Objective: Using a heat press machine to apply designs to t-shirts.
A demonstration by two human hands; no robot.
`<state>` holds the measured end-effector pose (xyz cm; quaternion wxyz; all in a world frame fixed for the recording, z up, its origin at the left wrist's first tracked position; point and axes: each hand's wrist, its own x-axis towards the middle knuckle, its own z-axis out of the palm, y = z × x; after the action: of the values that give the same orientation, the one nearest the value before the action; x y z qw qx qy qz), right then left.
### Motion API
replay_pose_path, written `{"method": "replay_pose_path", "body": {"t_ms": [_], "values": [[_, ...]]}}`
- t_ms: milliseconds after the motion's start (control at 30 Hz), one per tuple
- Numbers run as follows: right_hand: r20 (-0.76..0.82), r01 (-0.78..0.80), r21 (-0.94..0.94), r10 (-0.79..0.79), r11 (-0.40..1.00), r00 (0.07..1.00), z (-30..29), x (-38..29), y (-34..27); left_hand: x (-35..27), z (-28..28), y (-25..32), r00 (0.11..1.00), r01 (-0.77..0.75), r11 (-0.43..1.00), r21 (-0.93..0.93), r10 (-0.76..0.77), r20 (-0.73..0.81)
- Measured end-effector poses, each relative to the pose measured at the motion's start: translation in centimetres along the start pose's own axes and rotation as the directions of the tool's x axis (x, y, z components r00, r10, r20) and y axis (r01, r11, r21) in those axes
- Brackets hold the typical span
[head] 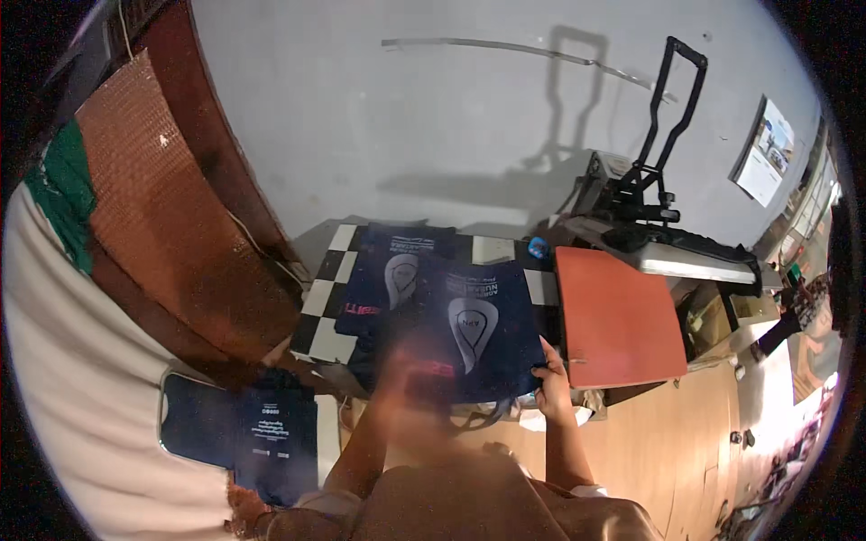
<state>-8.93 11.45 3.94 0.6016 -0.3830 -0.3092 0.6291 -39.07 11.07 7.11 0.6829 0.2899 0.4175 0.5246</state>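
My right hand (555,385) grips the lower right corner of a dark navy fabric bag (504,318), thumb on top. The bag bears a pale drop-shaped print and some pink lettering, and a strap (484,416) hangs below its near edge. At the bag's left side my left hand (406,368) is a blur, so its fingers cannot be made out. Beneath and to the left, another navy bag (362,284) with the same kind of print lies on a black-and-white checkered table (318,301).
Right of the table is a heat press with an orange pad (619,318), a raised upper plate (697,262) and a tall black handle (676,128). More navy printed fabric (274,433) lies at lower left. A brown woven panel (169,196) leans at left beside a pale curtain (81,351).
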Motion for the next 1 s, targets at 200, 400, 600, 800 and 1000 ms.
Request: {"method": "replay_pose_path", "body": {"t_ms": [200, 400, 600, 800, 1000], "values": [[0.148, -0.057, -0.010, 0.058, 0.998, 0.987, 3.7, 2.1, 2.2, -0.2, -7.5, 2.6, 0.933, -0.352, 0.891, 0.287, 0.309, 0.184], [0.177, -0.096, -0.068, 0.106, 0.993, 0.978, 8.6, 4.1, 2.2, -0.3, -8.6, 8.0, 0.975, -0.210, 0.971, -0.112, 0.217, 0.049], [0.268, -0.169, -0.016, 0.167, 0.985, 0.949, 10.2, 8.4, 5.5, 3.8, -12.7, 10.8, 0.962, -0.262, 0.962, 0.077, 0.266, -0.059], [0.275, -0.161, -0.011, 0.158, 0.987, 0.949, 8.9, 14.5, 10.5, 9.7, -13.9, 12.3, 0.963, -0.262, 0.963, 0.066, 0.265, -0.049], [0.217, -0.130, -0.086, 0.146, 0.988, 0.965, 9.4, 18.1, 13.2, 15.6, -16.2, 11.6, 0.963, -0.249, 0.955, 0.162, 0.262, -0.065]]}}
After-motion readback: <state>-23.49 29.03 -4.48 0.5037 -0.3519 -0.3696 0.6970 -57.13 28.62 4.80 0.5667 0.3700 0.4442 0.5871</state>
